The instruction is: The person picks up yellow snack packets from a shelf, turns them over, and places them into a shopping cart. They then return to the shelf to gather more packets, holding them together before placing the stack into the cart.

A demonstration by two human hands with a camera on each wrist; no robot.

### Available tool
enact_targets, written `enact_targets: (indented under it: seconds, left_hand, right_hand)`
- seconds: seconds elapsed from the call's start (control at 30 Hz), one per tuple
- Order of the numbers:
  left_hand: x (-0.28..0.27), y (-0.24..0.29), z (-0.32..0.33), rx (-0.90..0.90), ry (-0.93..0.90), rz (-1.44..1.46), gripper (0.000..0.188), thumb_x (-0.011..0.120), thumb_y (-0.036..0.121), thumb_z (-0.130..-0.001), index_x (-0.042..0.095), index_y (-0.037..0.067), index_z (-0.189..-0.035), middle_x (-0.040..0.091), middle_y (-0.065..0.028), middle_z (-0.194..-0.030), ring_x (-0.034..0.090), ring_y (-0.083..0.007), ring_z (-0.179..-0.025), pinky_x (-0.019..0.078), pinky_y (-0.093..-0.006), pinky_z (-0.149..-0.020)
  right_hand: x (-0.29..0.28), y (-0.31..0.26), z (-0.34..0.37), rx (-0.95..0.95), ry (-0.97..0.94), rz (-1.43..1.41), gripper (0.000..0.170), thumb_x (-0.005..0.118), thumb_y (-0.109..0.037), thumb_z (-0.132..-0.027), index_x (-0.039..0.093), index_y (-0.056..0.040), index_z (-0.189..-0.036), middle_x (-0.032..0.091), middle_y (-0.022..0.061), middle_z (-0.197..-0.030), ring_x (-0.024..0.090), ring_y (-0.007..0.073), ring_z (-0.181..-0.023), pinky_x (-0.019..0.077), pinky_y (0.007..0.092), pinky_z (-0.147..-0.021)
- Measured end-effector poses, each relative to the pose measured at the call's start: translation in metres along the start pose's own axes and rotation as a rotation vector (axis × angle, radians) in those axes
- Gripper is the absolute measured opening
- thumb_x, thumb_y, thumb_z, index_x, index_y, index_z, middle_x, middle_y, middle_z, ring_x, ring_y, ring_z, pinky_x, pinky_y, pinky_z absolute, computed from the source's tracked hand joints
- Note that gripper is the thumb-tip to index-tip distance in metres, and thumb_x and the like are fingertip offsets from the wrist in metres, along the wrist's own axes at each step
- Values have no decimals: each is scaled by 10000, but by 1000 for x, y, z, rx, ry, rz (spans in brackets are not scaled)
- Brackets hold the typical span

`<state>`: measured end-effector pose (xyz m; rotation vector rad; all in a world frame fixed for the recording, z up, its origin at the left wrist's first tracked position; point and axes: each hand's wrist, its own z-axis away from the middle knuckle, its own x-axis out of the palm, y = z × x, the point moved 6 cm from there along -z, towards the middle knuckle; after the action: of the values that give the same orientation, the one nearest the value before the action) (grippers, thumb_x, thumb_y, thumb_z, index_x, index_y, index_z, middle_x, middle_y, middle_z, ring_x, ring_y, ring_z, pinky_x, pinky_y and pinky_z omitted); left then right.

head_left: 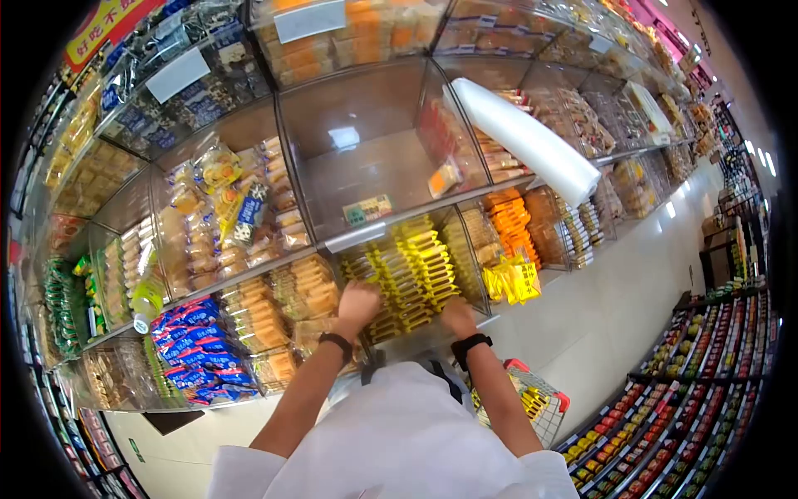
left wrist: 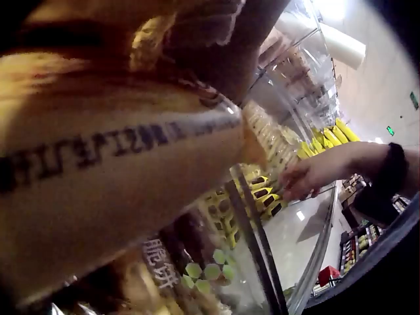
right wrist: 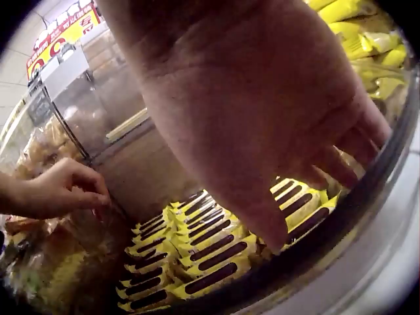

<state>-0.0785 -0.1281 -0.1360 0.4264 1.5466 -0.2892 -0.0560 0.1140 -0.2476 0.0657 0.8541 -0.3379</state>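
Several rows of yellow-wrapped packets (head_left: 428, 270), standing close together in a clear bin (right wrist: 321, 243); done, by judgement: most of the bin's packets are in order, with the neatest rows toward the middle. Outstanding, by judgement: perhaps the front, where the right hand (head_left: 459, 318) reaches over the rim, fingers apart and extended downward, thumb beside the packets, nothing visibly grasped. Also one left hand (head_left: 359, 304), at the bin's left side near clear-wrapped snacks (head_left: 309, 287), fingers loosely bent; whether it grasps a pack cannot be told, the left wrist view being close and blurred. Further stock: yellow packets (head_left: 533, 402) in a shopping cart (head_left: 564, 403), so the lot may be only partly placed.
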Motion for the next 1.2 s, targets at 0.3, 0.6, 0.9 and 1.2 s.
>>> enact_targets:
  seconds: [0.3, 0.6, 0.9, 1.2]
  left_hand:
    - [-15, 2, -3, 15, -10, 92, 211, 537, 206, -718, 574, 41, -844, 604, -98, -741, 577, -226, -743, 416, -334, -734]
    - [-13, 1, -3, 15, 91, 82, 86, 517, 160, -684, 551, 83, -662, 566, -75, -609, 556, -211, -655, 418, -334, -688]
    - [-12, 1, -2, 21, 67, 80, 95, 513, 161, -683, 553, 77, -664, 570, -77, -634, 538, -215, -660, 412, -336, -709]
    - [-9, 1, -1, 12, 26, 92, 117, 534, 197, -700, 570, 86, -688, 585, -67, -663, 546, -203, -689, 402, -336, -732]
  right_hand:
    - [16, -11, -16, 220, 267, 162, 540, 422, -267, -828, 319, 56, -1248, 371, 221, -1226, 425, 446, -1041, 332, 564, -843]
    - [12, -9, -18, 221, 310, 211, 442, 512, -248, -825, 410, 6, -1173, 371, 142, -1137, 378, 339, -1003, 343, 428, -826]
    - [-3, -15, 1, 122, 305, 136, 393, 538, -224, -778, 476, -97, -1145, 400, 181, -1105, 391, 350, -1017, 342, 442, -841]
    - [4, -14, 6, 52, 553, 222, 577, 653, -367, -669, 470, -118, -1157, 414, 170, -1044, 414, 355, -955, 327, 489, -853]
